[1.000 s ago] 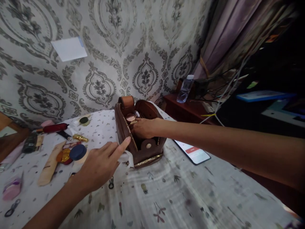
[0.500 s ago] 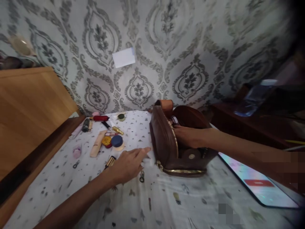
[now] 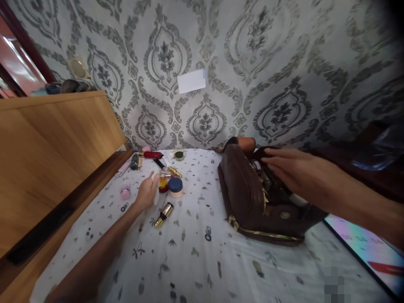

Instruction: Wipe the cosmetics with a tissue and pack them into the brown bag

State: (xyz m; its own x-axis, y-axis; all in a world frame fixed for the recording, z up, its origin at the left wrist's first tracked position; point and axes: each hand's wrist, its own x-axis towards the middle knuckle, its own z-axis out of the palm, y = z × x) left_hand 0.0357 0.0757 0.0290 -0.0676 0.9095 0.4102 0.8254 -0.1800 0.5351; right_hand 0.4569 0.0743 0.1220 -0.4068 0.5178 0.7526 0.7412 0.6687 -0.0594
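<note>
Now the left hand (image 3: 147, 192) is being carried away from the brown bag (image 3: 252, 198), whose side it was touching a second ago, and is being laid among the cosmetics scattered on the bench (image 3: 202, 261). The right hand (image 3: 295, 172), which was reaching down inside the bag, is being lifted clear and is being held just above its open top. So the work is being shifted, by this reading, from the bag to the loose items (the view is also being swung leftward).

The left grip is being closed loosely on something pale, perhaps a tube; what exactly is being held cannot be told. It is lying just beside the blue-lidded jar (image 3: 175, 187) and the small red and yellow pot (image 3: 163, 184), with the gold lipstick (image 3: 164, 214) near the wrist. The right grip is being kept open, fingers spread and flat, with nothing in it.

The bag is standing unzipped right of centre, and a lit phone (image 3: 369, 248) is lying beyond it.
</note>
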